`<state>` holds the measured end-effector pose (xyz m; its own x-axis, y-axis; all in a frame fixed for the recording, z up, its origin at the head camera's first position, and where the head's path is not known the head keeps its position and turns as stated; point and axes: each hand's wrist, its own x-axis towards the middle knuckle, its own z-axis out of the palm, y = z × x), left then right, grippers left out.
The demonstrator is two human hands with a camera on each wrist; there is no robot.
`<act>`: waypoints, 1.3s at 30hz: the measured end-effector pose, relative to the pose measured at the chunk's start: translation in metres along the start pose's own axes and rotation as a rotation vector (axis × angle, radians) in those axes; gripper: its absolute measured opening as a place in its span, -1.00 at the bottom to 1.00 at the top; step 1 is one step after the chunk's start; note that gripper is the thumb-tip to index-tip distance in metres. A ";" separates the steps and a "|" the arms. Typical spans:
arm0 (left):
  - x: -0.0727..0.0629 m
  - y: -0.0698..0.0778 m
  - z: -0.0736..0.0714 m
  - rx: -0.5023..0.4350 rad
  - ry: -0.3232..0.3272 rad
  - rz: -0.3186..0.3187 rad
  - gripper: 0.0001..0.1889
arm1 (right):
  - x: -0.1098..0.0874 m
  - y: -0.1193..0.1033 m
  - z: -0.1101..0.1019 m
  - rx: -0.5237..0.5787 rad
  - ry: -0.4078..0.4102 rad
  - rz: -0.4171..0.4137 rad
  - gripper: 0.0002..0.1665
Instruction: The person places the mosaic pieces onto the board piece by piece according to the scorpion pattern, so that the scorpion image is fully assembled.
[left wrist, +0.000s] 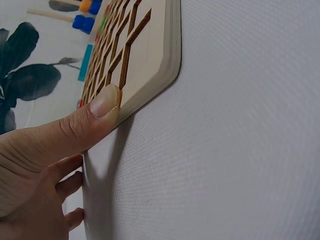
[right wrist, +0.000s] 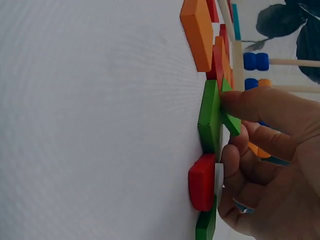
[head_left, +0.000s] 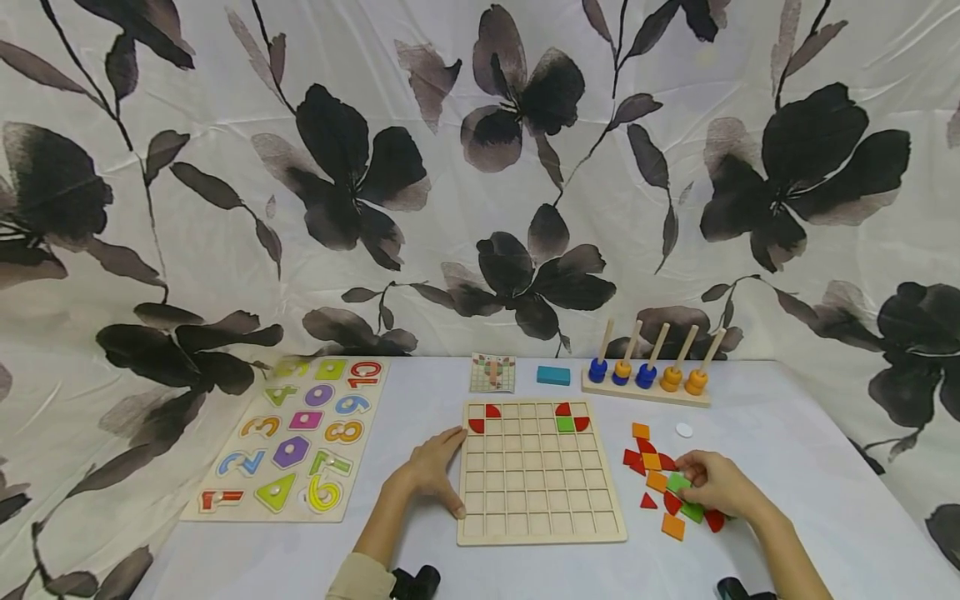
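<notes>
A square wooden grid board [head_left: 532,492] lies flat on the table, with red quarter-round pieces [head_left: 492,412] and one green square [head_left: 565,424] set in its top row and second row. My left hand [head_left: 431,468] rests along the board's left edge, fingers spread; in the left wrist view the thumb [left wrist: 102,107] touches the rim near a corner. To the right, my right hand [head_left: 720,485] is over a loose pile of red, orange and green pieces. Its thumb and fingertips pinch a green tile [right wrist: 231,117], tilted above another green piece [right wrist: 209,117].
Behind the board are a small pattern card [head_left: 492,372], a teal block [head_left: 553,376] and a peg stand [head_left: 645,392] with blue and orange beads. A number puzzle board [head_left: 247,492] lies at left. A white disc [head_left: 684,430] sits beyond the pile.
</notes>
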<state>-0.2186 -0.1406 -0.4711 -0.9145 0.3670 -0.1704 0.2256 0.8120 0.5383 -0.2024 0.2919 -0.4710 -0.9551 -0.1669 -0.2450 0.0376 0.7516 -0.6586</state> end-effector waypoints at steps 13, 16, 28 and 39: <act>-0.001 -0.001 0.001 0.004 0.000 -0.018 0.21 | 0.007 -0.011 0.001 0.003 0.111 -0.113 -0.78; -0.001 -0.001 0.000 -0.001 -0.001 -0.022 0.20 | 0.020 -0.029 0.005 0.047 0.155 -0.228 -0.77; 0.001 -0.002 0.001 -0.013 -0.009 -0.008 0.22 | 0.089 -0.115 0.050 0.222 0.118 -0.521 -0.76; -0.001 0.000 0.000 -0.002 -0.001 -0.003 0.20 | 0.127 -0.151 0.099 0.133 0.121 -0.540 -0.83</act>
<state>-0.2174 -0.1413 -0.4713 -0.9147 0.3651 -0.1732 0.2223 0.8124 0.5390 -0.3003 0.0943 -0.4730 -0.8756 -0.4249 0.2298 -0.4364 0.4917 -0.7535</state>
